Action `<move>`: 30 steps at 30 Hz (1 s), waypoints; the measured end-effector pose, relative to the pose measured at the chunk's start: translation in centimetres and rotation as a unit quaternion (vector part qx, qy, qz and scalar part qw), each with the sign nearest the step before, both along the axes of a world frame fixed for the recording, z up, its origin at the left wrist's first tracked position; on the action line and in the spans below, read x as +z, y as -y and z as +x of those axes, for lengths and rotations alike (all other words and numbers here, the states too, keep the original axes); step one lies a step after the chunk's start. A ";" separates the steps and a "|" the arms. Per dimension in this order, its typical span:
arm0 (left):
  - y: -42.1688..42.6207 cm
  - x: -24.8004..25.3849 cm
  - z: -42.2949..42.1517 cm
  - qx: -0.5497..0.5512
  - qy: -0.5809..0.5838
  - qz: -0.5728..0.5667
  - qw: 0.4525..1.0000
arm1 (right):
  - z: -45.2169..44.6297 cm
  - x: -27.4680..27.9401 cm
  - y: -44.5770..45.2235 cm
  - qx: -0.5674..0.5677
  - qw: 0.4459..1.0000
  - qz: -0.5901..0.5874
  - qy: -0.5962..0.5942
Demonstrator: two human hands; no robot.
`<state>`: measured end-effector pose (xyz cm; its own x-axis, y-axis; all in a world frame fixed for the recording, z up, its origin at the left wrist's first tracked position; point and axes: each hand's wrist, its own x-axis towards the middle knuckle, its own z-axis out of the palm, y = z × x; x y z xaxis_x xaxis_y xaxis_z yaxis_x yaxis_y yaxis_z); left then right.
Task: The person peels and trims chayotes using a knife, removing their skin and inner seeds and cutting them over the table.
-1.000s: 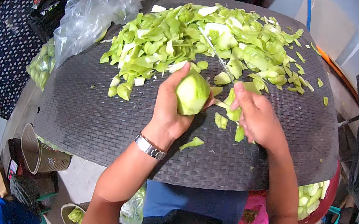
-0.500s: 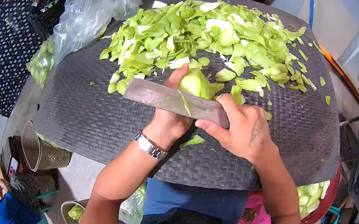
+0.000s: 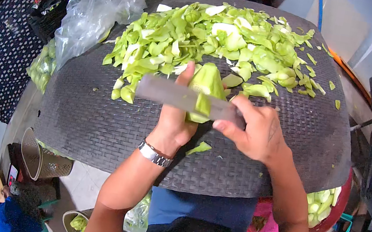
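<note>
My left hand [image 3: 175, 126] is closed around a pale green chayote [image 3: 208, 78], its thumb up along the left side. The fingers behind are partly hidden. My right hand [image 3: 259, 131] grips the handle end of a broad-bladed knife [image 3: 165, 91], which lies crosswise over the chayote and is blurred by motion. A strip of green peel [image 3: 203, 105] shows at the blade. Just beyond both hands spreads a heap of green and whitish peelings [image 3: 169, 39]. One loose peel [image 3: 199, 148] lies on the dark woven tabletop [image 3: 108, 137] near my left wrist.
A clear plastic bag [image 3: 88, 21] lies at the table's left edge, above a bag of green vegetables [image 3: 42, 66]. Below right, a red basin [image 3: 346, 192] holds pale cut pieces. Plastic baskets [image 3: 43, 161] stand lower left, near a person in blue [image 3: 16, 218].
The chayote now stands more upright and shows more of its length above and below the blade. The knife has shifted slightly right, and my right hand has moved with it.
</note>
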<state>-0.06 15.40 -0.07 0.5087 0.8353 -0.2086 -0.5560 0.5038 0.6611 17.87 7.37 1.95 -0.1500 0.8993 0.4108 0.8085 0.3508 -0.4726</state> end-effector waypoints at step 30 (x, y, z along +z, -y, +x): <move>-0.2 -0.7 -0.6 -0.027 0.056 -0.040 0.997 | -1.4 -1.3 0.1 0.005 0.999 0.032 -0.001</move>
